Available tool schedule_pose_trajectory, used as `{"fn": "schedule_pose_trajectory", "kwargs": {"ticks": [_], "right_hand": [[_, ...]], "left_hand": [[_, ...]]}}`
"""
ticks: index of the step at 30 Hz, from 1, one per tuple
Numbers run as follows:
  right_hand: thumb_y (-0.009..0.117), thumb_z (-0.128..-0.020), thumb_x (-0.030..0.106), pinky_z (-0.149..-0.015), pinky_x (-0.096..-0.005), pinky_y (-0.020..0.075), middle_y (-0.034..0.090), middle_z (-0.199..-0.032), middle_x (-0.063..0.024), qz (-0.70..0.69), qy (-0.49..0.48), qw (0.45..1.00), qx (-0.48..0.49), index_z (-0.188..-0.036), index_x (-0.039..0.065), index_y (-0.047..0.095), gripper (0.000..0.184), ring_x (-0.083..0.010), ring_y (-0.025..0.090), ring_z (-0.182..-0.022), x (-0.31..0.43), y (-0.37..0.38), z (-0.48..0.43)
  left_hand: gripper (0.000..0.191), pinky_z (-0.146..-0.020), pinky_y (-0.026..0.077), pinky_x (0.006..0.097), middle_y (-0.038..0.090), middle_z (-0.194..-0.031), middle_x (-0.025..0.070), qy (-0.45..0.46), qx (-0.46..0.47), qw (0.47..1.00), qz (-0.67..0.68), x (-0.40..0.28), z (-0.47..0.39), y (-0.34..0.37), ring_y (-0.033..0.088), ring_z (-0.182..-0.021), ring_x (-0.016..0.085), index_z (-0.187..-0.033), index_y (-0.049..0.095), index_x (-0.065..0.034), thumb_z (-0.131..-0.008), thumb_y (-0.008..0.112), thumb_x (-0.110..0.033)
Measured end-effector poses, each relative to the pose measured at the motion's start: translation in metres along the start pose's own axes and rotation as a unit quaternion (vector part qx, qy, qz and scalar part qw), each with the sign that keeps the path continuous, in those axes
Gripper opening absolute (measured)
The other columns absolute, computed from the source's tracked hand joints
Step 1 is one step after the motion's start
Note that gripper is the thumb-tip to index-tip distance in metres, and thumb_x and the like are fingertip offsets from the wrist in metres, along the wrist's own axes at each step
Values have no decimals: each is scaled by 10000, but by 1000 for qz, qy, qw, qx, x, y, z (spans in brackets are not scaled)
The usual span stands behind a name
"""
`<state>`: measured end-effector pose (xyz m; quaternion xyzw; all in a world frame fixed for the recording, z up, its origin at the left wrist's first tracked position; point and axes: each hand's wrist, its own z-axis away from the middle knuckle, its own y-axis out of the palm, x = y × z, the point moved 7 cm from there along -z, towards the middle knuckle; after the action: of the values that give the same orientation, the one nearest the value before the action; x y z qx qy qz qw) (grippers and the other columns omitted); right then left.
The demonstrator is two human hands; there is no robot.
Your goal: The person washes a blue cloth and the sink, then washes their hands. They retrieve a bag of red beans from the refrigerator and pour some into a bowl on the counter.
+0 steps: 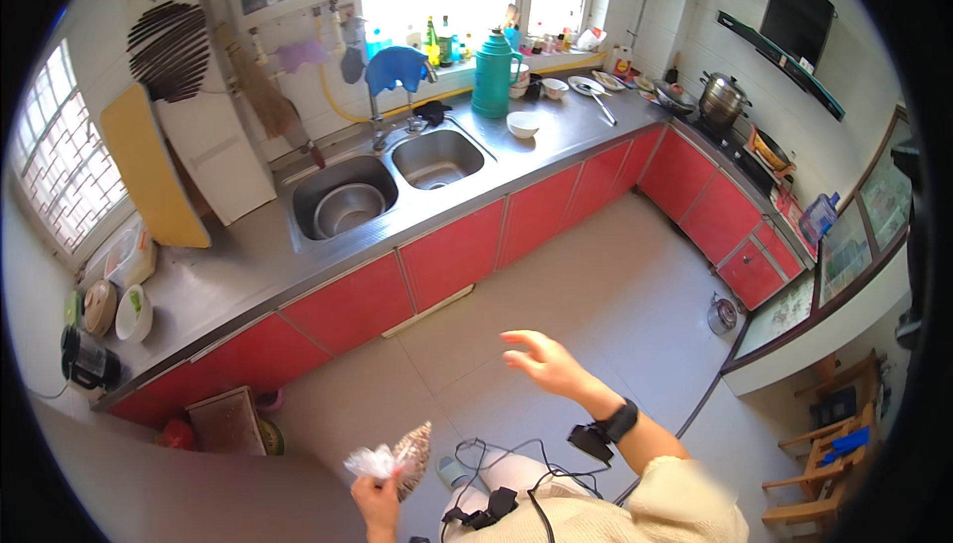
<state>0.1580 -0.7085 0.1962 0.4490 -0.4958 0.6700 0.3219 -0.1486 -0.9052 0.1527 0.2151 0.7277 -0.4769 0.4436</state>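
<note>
My left hand [377, 502] grips the gathered neck of a clear plastic bag [417, 457] that holds small brownish pieces, perhaps beans or nuts. The bag tilts up and to the right above the floor. My right hand [540, 360] is raised over the floor tiles with its fingers apart and nothing in them. A black band with a small dark device [592, 442] hangs at the right wrist. Black cables [547, 468] loop over my lap, between the two arms.
Ahead runs a steel counter [246, 286] with a double sink [438, 158], a metal basin [350, 209], a green thermos [492, 75] and a white bowl [523, 124]. A steamer pot [722, 100] stands at right. A kettle [721, 316] and wooden chairs [811, 498] are on the floor.
</note>
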Motion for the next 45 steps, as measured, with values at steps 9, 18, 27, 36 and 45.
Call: {"fn": "schedule_pose_trajectory", "kwargs": {"ticks": [9,18,27,36,45], "right_hand": [[579,-903,106,-729,-279,532,574,-1114,-127,-130,152,941,-272,-1208,-8,522,331,-176,651,-792,-117,-143,64],[574,-894,109,-720,-260,508,564,-1139,-133,-13,179,941,-285,-1196,-17,532,330,-171,653,-790,-187,-308,-66],[602,-865,98,-749,-312,520,543,-1174,-144,71,75,978,-180,-1153,15,576,301,-209,648,-810,-145,-421,-252],[565,-927,132,-775,-250,498,616,-1080,-68,-99,64,985,-126,-1218,0,532,320,-119,617,-873,-155,-522,-498],[672,-854,131,-773,-265,506,620,-1025,-84,-251,26,961,-112,-1073,-16,569,283,-138,606,-880,-216,-602,-644]], "left_hand": [[350,-858,469,326,652,-1015,107,-221,105,851,466,-56,-192,173,609,-926,179,-1045,613,60,-947,554,-270],[416,-898,465,382,618,-1074,112,-320,240,716,572,-205,-314,455,591,-1001,231,-1130,536,2,-968,473,-376],[340,-851,458,283,648,-1006,59,-240,345,779,465,-285,-403,605,601,-931,128,-1038,627,19,-929,576,-300],[246,-944,378,386,672,-965,65,70,391,906,145,-348,-523,776,618,-914,189,-1015,680,-116,-776,706,-166],[415,-1020,180,664,564,-1172,60,307,190,931,-50,-427,-625,892,466,-1167,265,-1152,622,-169,-743,676,-122]]}}
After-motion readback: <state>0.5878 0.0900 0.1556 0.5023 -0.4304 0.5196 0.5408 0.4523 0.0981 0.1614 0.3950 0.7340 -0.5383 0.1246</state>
